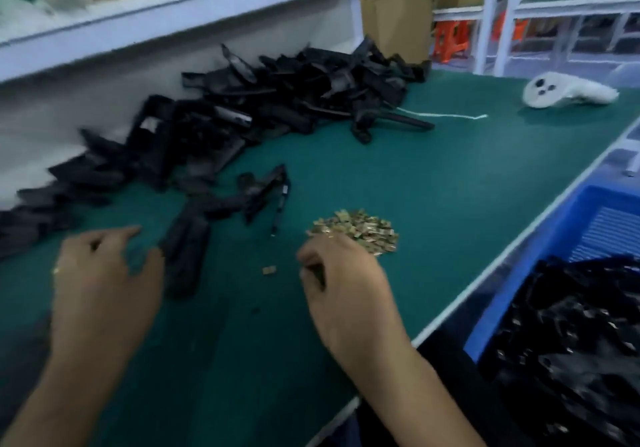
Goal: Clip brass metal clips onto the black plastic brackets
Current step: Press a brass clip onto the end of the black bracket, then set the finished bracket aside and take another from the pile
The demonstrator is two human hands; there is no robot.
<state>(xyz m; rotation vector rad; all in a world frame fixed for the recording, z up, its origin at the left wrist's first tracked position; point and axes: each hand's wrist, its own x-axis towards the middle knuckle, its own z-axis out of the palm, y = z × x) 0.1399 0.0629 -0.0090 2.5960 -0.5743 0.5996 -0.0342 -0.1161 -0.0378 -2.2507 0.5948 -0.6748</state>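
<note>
A long heap of black plastic brackets (242, 111) lies along the back of the green table (433, 187). One bracket (185, 256) lies apart, just right of my left hand (104, 280), whose spread, relaxed fingers hover beside it and hold nothing. A small pile of brass clips (360, 230) sits in the middle of the table. My right hand (343, 291) is at the pile's near edge with curled fingertips; motion blur hides whether it pinches a clip. A single brass clip (269, 270) lies between my hands.
A blue crate (540, 249) at the right holds black brackets (571, 342) with brass clips on them. A white controller (564, 92) lies at the far right of the table. A white shelf (173, 21) overhangs the back. Cardboard boxes (398, 10) stand behind.
</note>
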